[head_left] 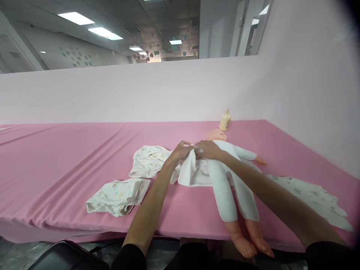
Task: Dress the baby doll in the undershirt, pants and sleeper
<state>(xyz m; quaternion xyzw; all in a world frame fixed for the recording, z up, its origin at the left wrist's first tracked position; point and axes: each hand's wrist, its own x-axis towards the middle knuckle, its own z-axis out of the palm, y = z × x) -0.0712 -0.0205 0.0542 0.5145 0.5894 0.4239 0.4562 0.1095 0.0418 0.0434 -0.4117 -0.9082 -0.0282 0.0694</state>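
One baby doll lies on one pink-covered counter, one white cloth at its side. The left hand has its fingers pinching the cloth; the right hand lies against it, grip indeterminable. Surrounding items: two printed textiles at left, one rumpled, one folded; one printed garment at right; one bottle beyond the doll's head.

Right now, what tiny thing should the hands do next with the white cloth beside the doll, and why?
Perhaps the left hand should gently loosen the white cloth: it is bunched up near the right hand, and the doll shows no arm there.
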